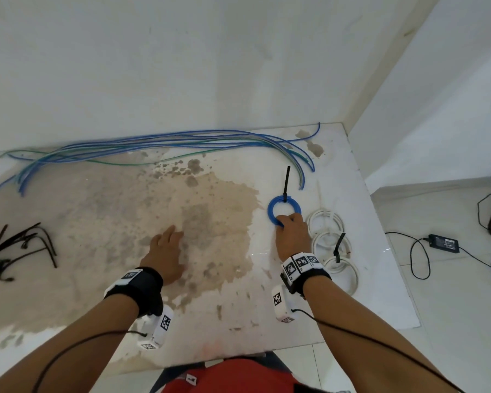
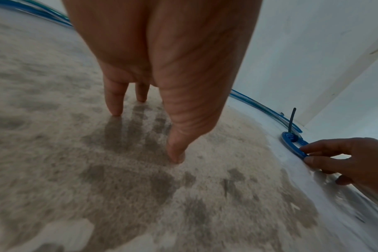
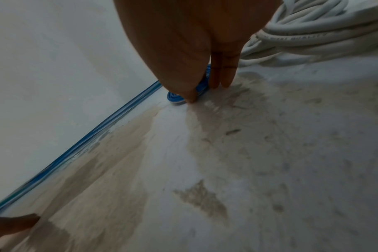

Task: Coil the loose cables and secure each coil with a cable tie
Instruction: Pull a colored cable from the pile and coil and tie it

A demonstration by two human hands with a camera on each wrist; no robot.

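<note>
A small blue cable coil [image 1: 284,207] lies flat on the stained table [image 1: 210,279], bound at its far side by a black cable tie [image 1: 286,184] whose tail sticks up. My right hand [image 1: 291,234] pinches the coil's near edge [image 3: 200,89] between thumb and fingers, as the left wrist view also shows on the coil [image 2: 291,143]. My left hand [image 1: 167,248] hovers just over the table's middle with straight fingers [image 2: 114,102], holding nothing. Several loose blue and green cables [image 1: 159,144] stretch along the wall.
Three white cable coils [image 1: 332,245] lie right of my right hand, one with a black tie [image 1: 338,248]. A heap of black cable ties [image 1: 17,251] sits at the table's left. On the floor at the right lies a power adapter [image 1: 442,242] with cords.
</note>
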